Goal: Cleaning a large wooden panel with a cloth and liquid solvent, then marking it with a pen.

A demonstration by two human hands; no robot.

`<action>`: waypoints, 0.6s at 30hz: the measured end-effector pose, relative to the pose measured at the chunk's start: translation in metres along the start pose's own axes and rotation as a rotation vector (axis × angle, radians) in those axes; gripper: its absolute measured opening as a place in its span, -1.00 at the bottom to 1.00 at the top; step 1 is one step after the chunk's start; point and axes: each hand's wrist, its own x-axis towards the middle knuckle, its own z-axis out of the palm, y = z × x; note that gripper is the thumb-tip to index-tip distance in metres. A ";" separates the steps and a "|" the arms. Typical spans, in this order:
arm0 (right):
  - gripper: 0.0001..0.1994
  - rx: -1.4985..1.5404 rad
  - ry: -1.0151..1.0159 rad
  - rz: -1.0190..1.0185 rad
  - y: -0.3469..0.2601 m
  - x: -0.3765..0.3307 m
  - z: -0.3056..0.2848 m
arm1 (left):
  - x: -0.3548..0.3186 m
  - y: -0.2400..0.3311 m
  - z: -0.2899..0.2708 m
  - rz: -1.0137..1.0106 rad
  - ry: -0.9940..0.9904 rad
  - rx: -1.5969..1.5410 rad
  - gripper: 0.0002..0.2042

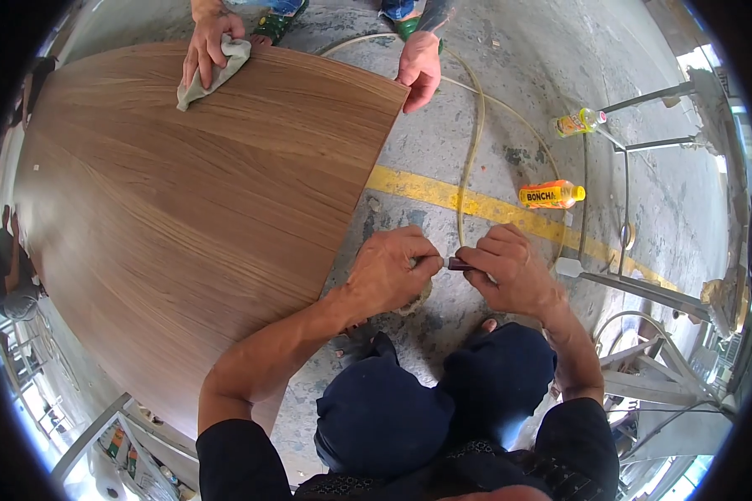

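We cannot make out much of the small dark piece (458,264) pinched between our two hands: only a short dark stub shows between the fingertips, and the rest is covered. Our left hand (390,271) is curled nearly closed, thumb and forefinger gripping one end of it. Our right hand (514,269) is closed likewise, fingers bent over the other end. Both hands hover above the concrete floor (510,150), just in front of our knees. Something round and pale lies under the left hand, mostly hidden; we cannot tell what it is.

A thin pale hose (474,142) runs down the floor and ends near the dark piece; whether it joins it, we cannot tell.

A large wooden board (192,192) lies to our left, its far left edge cut off by the rim. At its far end another person's hand (207,46) presses a grey rag (217,73) on the board, and their other hand (420,67) rests at the board's corner.

Two plastic bottles lie on the floor to the right: an orange bottle (551,194) holding orange liquid, touching the yellow line (443,194), and a yellow bottle (578,123) further off, contents unclear.
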 end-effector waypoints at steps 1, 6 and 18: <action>-0.75 0.000 0.008 -0.022 0.001 -0.001 0.003 | 0.001 0.002 0.000 0.000 0.000 0.003 -0.89; -0.75 0.166 -0.003 0.083 0.003 -0.008 -0.002 | 0.002 0.009 -0.002 -0.024 0.027 -0.060 -0.90; -0.71 0.148 0.050 0.097 0.005 -0.011 -0.002 | 0.004 0.006 -0.002 -0.042 -0.003 -0.079 -0.89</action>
